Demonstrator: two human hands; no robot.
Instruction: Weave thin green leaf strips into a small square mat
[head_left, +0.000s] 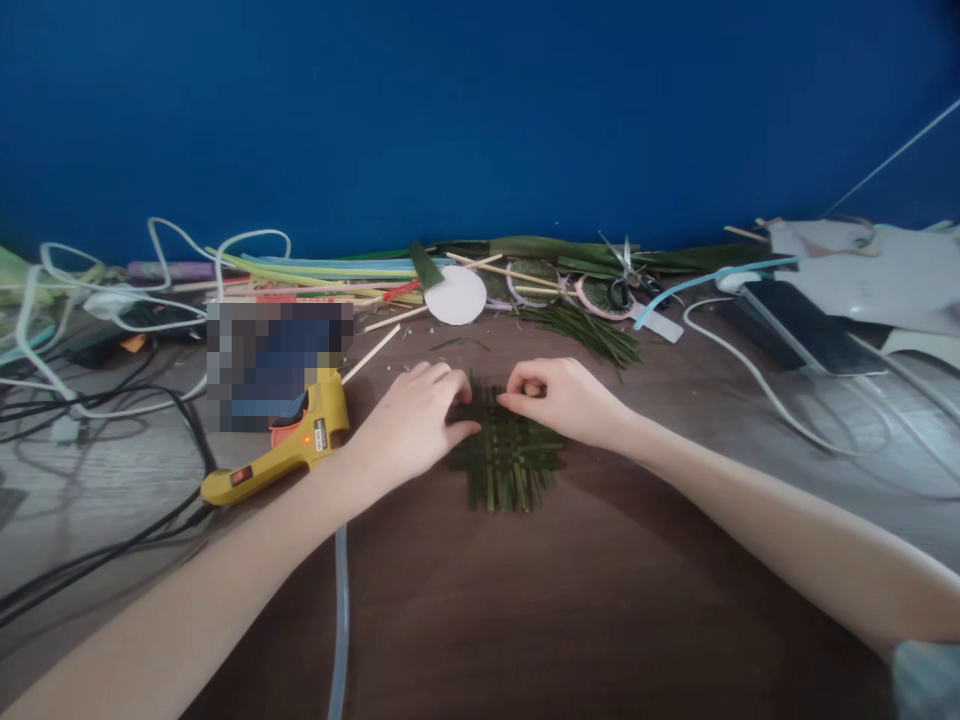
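A mat of interwoven dark green leaf strips (508,460) lies flat on the brown table, with loose strip ends sticking out at its edges. My left hand (420,420) is at its upper left edge, thumb and fingers apart and curved, the fingertips at the strips. At the upper right edge is my right hand (566,398), its thumb and index finger pinched together over the weave. Whatever lies between those fingertips is too small to make out. Beside my left forearm rests a yellow glue gun (300,445) with a lit orange light.
Behind the mat are a white disc (455,295), scissors (624,275), cut leaf strips (589,335) and thin sticks (375,355). White and black cables (187,430) cover the left side. A phone (814,328) and white cable lie at right. A blue wall (480,120) stands behind.
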